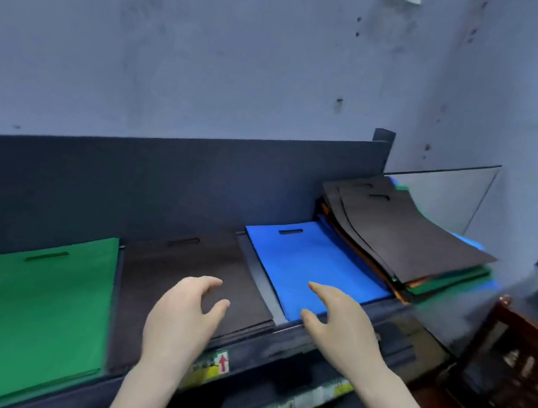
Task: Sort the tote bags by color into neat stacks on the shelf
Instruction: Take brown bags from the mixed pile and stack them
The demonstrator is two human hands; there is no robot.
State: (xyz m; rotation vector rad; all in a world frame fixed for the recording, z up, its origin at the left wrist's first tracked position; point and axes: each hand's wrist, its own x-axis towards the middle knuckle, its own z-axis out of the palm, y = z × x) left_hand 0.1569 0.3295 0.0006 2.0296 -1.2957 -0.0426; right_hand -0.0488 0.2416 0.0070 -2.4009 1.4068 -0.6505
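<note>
On the shelf point(166, 186), the left hand point(183, 309) is over the brown bags point(190, 262). The right hand point(340, 324) is at the blue bag's point(308, 261) near edge. The 2 hands hold nothing, fingers loose. A green bag point(25, 301) lies left, a mixed pile point(404, 236) right.

Both hands, left hand point(185, 309) and right hand point(338, 324), hover, fingers relaxed.

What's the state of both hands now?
Left hand: open, holding nothing, over the brown stack.
Right hand: open, holding nothing, at the blue bag.
</note>
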